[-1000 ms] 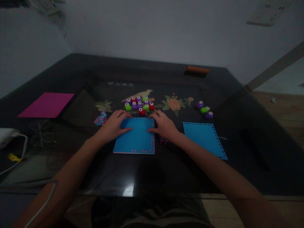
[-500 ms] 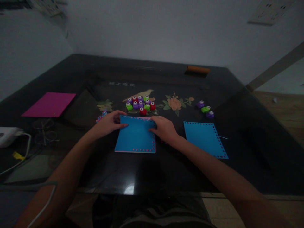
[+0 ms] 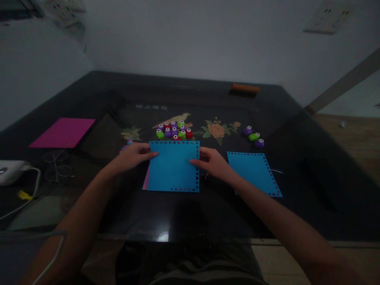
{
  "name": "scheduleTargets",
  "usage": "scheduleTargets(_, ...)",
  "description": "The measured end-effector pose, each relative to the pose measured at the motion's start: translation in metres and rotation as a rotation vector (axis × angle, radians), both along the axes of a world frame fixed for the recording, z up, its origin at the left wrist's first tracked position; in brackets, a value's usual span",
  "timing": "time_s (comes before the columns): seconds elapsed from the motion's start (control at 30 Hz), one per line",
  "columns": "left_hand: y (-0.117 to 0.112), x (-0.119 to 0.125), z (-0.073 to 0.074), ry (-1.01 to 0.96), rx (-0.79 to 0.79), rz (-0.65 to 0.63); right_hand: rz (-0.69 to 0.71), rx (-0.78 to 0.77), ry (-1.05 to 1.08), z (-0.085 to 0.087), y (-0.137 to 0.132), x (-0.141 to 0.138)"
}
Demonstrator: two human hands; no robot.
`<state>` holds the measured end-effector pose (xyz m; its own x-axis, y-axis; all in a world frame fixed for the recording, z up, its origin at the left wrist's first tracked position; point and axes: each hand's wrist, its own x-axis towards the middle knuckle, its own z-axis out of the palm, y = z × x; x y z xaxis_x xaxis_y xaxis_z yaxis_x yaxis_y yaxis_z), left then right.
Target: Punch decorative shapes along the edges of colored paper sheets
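A square sheet of blue paper with small punched holes along its top, right and part of its bottom edge is in front of me. My left hand pinches its left edge, thumb on the face. On the right edge, my right hand grips it the same way, thumb on top and fingers behind. Under the blue paper, a strip of pink paper shows at the lower left. Beyond the sheet lies a cluster of purple, red and green craft punches. Small punched bits lie by my left hand.
To the right lies another blue sheet with punched edges, several punches behind it. A magenta sheet is at left, near a white device with a cable and a pair of glasses. An orange-brown roll lies at the back.
The blue paper has been raised off the pink paper and shifted slightly right, tilting up toward me. Both hands have moved with it, the right hand now at its right edge.
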<state>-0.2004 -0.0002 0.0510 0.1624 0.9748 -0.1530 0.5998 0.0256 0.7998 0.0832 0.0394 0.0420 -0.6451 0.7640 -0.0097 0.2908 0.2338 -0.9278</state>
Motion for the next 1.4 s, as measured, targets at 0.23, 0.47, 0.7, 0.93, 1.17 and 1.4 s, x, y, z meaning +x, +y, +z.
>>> scheduleTargets(0.23, -0.004, 0.033, -0.002, -0.275, -0.082, 0.007, -0.036, -0.261, -0.035, 0.009, -0.019, 0.038)
scheduleTargets(0.47, -0.002, 0.078, 0.007, -0.278, -0.103, -0.152, -0.262, -0.225, -0.013, 0.014, -0.016, 0.081)
scheduleTargets(0.7, 0.008, 0.123, 0.012, -0.255, -0.215, -0.174, -0.375, -0.274, 0.133, 0.003, -0.011, 0.103)
scheduleTargets(0.93, 0.023, 0.146, 0.006, -0.233, -0.159, -0.117, -0.363, -0.453, 0.295, -0.001, -0.014, 0.105)
scheduleTargets(1.17, 0.025, 0.149, -0.001, -0.284, -0.178, -0.113, -0.366, -0.384, 0.136, -0.002, -0.013, 0.103)
scheduleTargets(1.4, 0.025, 0.145, 0.001, -0.190, -0.101, -0.171, -0.521, -0.342, -0.012, -0.008, -0.016, 0.099)
